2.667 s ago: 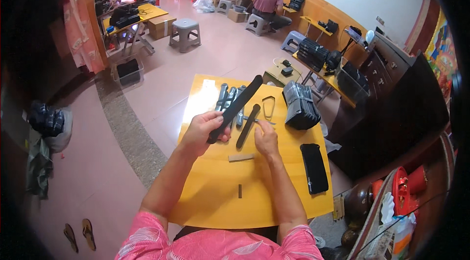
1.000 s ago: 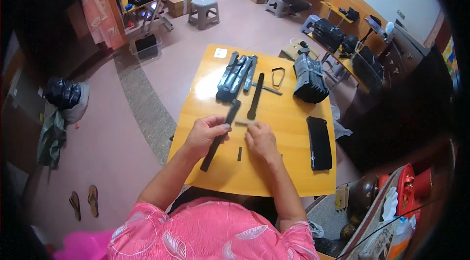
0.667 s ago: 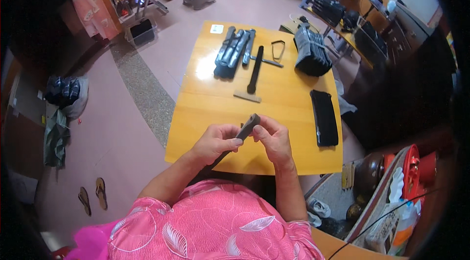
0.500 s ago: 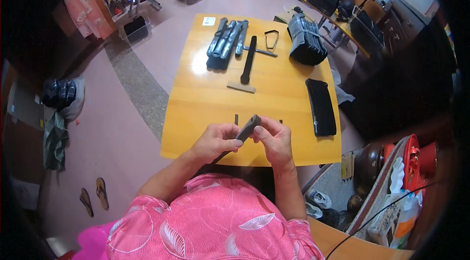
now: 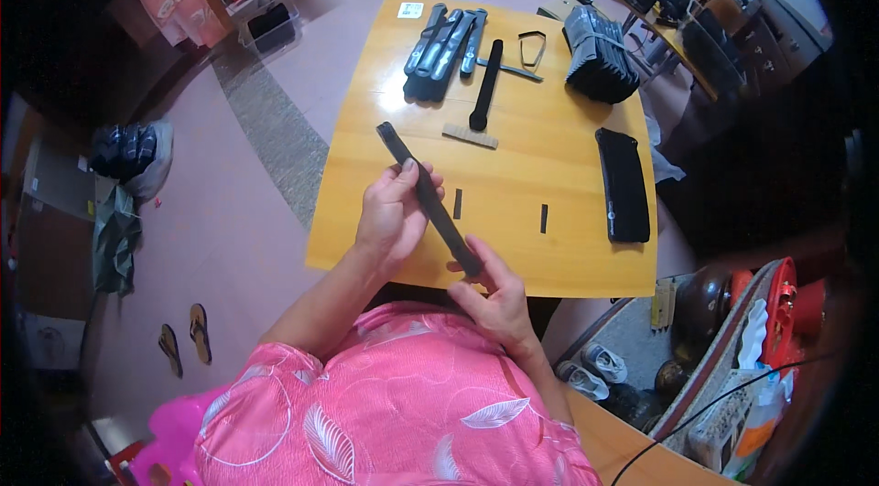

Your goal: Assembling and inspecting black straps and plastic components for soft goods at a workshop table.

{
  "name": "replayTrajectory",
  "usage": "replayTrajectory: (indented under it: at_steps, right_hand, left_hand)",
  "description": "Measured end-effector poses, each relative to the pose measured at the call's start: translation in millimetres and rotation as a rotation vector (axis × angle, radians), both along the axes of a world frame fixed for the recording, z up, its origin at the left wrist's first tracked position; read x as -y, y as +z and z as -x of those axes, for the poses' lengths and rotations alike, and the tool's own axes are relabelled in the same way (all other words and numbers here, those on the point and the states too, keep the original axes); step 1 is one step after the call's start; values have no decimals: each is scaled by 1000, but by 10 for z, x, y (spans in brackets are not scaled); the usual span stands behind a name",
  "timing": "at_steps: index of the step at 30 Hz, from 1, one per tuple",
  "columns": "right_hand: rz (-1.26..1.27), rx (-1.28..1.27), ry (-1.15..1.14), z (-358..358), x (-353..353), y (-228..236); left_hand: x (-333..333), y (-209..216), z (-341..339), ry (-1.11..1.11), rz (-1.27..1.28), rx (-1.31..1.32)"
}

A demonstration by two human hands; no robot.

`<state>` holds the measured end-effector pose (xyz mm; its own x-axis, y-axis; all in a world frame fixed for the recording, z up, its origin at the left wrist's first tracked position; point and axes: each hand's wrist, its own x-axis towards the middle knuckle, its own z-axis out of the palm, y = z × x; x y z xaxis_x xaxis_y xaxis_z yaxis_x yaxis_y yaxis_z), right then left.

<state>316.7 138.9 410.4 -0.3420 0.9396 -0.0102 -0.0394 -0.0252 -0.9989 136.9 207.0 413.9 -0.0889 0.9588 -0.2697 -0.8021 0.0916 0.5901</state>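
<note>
A long black fabric strap (image 5: pixel 439 214) runs slantwise between my hands above the near part of the table. My left hand (image 5: pixel 394 211) grips it above its middle, thumb on top, and the far end sticks out past the fingers. Around the near end of the strap, the fingers and thumb of my right hand (image 5: pixel 494 289) are closed. Two short dark strips (image 5: pixel 458 203) lie on the tabletop beyond my hands. Farther off lie another black strap (image 5: pixel 488 83) with a rounded end and a narrow tan ruler-like strip (image 5: pixel 470 136).
On the yellow table (image 5: pixel 366 239) are a bundle of grey and black straps (image 5: pixel 446 51), a banded black stack (image 5: pixel 600 60), a black folded piece (image 5: pixel 623 186) and a thin bent loop (image 5: pixel 531 48). Sandals (image 5: pixel 199 334) lie on the floor at left; shoes (image 5: pixel 604 362) at right.
The strap has swung round, its far end now pointing away to the left. My right hand has moved from its upper end to its near end. Both short strips now show fully.
</note>
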Motion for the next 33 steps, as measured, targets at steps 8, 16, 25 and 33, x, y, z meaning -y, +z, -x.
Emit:
replayTrajectory:
  at_steps: [8,16,25,33]
  right_hand:
    - [-12,92,-291,-203,-82,111]
    - [-162,323,94,-239,-49,366]
    - [-329,401,-159,-237,-469,69]
    - [-880,834,-300,31,-1709,-329]
  left_hand:
    - [508,40,194,-604,15,-419]
    - [583,319,-20,-284,-950,-1544]
    - [574,120,15,-737,-242,-1043]
    - [598,62,264,-645,-74,-750]
